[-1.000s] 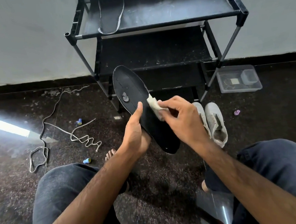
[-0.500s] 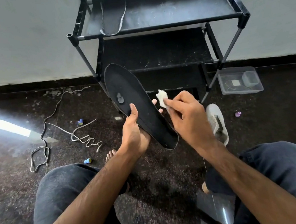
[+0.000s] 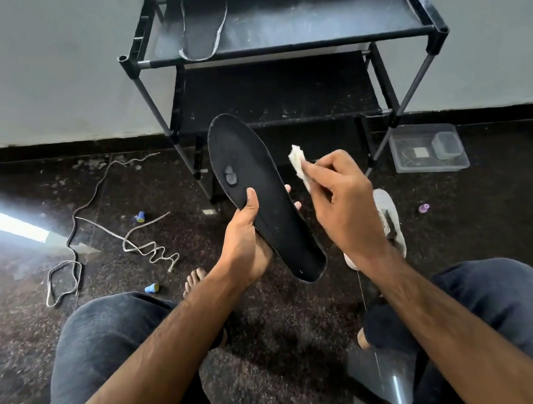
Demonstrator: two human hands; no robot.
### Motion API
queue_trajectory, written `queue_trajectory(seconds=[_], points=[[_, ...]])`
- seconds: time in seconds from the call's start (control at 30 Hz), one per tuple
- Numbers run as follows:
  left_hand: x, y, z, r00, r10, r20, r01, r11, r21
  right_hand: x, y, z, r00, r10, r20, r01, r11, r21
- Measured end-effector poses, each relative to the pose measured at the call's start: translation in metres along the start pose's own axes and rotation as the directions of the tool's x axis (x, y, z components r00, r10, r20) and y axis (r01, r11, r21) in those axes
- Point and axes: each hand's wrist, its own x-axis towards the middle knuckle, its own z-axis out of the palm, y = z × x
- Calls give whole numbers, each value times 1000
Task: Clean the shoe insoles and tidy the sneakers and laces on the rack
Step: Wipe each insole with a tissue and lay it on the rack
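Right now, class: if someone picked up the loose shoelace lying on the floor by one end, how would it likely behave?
The shoelace would probably hang limp: it already lies in loose wavy kinks on the floor, so it holds no shape. Being thin and flat, it looks very light. It would likely drag and trail rather than roll.

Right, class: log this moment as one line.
left hand: holds insole | right hand: pinches wipe, off insole | second insole: rack top
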Motion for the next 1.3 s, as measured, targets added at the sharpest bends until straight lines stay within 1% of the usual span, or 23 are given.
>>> queue_trajectory(seconds=[0.03, 0.1, 0.13, 0.2, 0.27, 0.33, 0.4, 0.43, 0.47, 0.53, 0.6, 0.7, 0.77, 0.83, 0.87, 0.9, 0.97, 1.03, 1.07, 1.13, 1.2, 1.23, 1.3], points=[[-2, -1, 2, 1000, 1, 1, -1, 1000, -14, -1, -7, 2, 998, -57, 26, 56, 998, 23], [-5, -3, 6, 999, -26, 30, 27, 999, -27, -7, -14, 13, 978, -142, 155, 139, 990, 26], [-5, -5, 6, 998, -38, 39, 39, 999, -17, -10, -13, 17, 964, -162, 208, 164, 986, 8], [-5, -6, 3, 997, -38, 64, 39, 999, -9, -9, 3, 23, 961, -140, 238, 153, 988, -37], [-4, -4, 0, 995, -34, 89, 35, 999, -11, -5, 19, 19, 975, -26, 219, 40, 997, -63], [-1, -5, -1, 992, -50, 113, 50, 999, -1, -1, 28, 9, 991, 61, 119, -53, 996, -70], [1, -6, -1, 994, -48, 99, 47, 999, 12, 3, 20, -2, 999, 49, 2, -49, 997, -54], [0, -5, 0, 996, -35, 81, 34, 999, 13, 2, 14, -4, 1000, 8, -8, -9, 1000, -30], [0, -3, 2, 998, -30, 56, 30, 1000, 3, 0, 8, -3, 998, -51, 24, 51, 999, 3], [-1, -1, 2, 999, -37, 14, 37, 999, -40, -10, -1, 8, 965, -182, 187, 180, 983, 26], [0, 3, -1, 998, -59, 13, 59, 997, -46, -21, -6, 24, 924, -228, 307, 237, 971, 8], [1, 11, -8, 998, -62, 25, 63, 998, -22, -25, -8, 30, 892, -252, 374, 213, 967, 142], [4, 14, -14, 995, -91, 45, 92, 996, -12, -26, -9, 24, 823, -293, 487, 185, 948, 258], [6, 13, -16, 995, -83, 62, 86, 995, -43, -25, -9, 15, 749, -294, 594, 104, 937, 332], [7, 11, -15, 995, -78, 59, 81, 995, -52, -24, -8, 12, 753, -266, 601, 37, 930, 365], [8, 10, -13, 996, -74, 45, 76, 995, -60, -21, -6, 8, 792, -215, 572, -41, 916, 400], [9, 8, -10, 998, -46, 31, 47, 998, -37, -12, 0, 5, 903, -75, 423, -124, 896, 426], [9, 7, -8, 999, -33, 40, 33, 999, -19, -9, 4, 9, 965, -3, 261, -74, 956, 284], [10, 7, -9, 998, -41, 49, 42, 999, -24, -10, 4, 15, 972, -36, 230, -12, 979, 204], [11, 9, -12, 997, -53, 53, 55, 998, -40, -17, 1, 26, 945, -162, 283, 130, 983, 130], [13, 13, -18, 998, -62, 17, 63, 995, -73, -22, -3, 30, 881, -242, 407, 186, 968, 171], [13, 15, -22, 998, -62, 1, 62, 994, -95, -23, -3, 27, 834, -260, 486, 175, 961, 214], [14, 18, -25, 998, -62, 4, 62, 988, -144, -21, -2, 18, 733, -254, 631, 77, 953, 295]])
